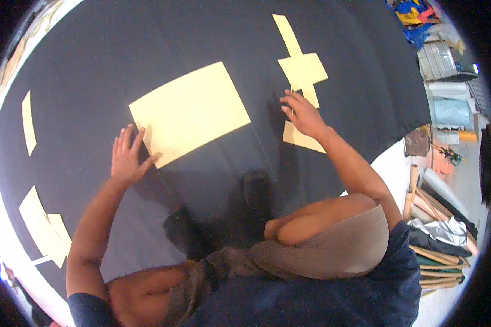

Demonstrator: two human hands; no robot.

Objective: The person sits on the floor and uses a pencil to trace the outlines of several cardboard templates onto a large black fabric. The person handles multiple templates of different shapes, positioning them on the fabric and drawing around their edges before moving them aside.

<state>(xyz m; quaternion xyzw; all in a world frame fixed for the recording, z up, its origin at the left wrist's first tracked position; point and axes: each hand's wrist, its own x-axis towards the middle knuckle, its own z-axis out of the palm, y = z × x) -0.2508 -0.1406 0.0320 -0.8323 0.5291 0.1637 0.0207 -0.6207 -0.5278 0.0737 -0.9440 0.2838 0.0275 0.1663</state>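
Note:
A large yellow rectangular sheet point(191, 114) lies flat on the black material spread below me. My left hand point(128, 158) rests with fingers spread at its lower left corner, fingertips and thumb along the edge. Right of the sheet, my right hand point(304, 115) grips a thin, pale pencil-like stick point(292, 101) that points up between the fingers. Just beyond that hand lie a squarish yellow piece point(304, 70) and a narrow strip point(287, 35), with another yellow strip point(310, 96) below. A smaller yellow piece point(301, 137) is partly covered by my right wrist.
At the far left are a slim yellow strip point(29, 124) and several overlapping yellow pieces point(37, 218). Rolls and tubes point(433, 267) lean at the right, beyond the black material's edge. Colourful bundles point(414, 19) sit at the upper right. My bent knees are at the lower middle.

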